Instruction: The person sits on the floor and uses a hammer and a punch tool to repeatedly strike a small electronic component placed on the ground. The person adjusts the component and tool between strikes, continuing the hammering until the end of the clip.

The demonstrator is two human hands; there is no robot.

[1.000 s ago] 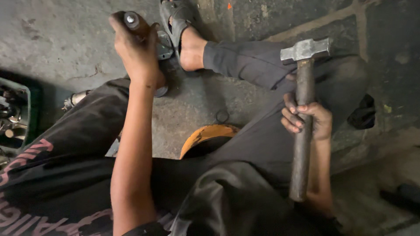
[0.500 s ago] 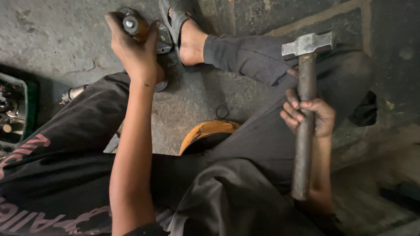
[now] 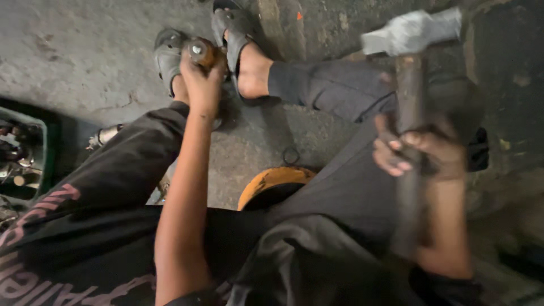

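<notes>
Both hands are closed: the left hand (image 3: 201, 79) wraps a rusty metal piece (image 3: 199, 52) between the sandals (image 3: 235, 34), the right hand (image 3: 419, 150) grips the heavy-looking, rigid hammer (image 3: 411, 90) at mid-handle, steel head raised.

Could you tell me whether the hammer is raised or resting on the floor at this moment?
Raised: the right hand grips the hammer by its handle, head up and clear of the concrete floor.
</notes>
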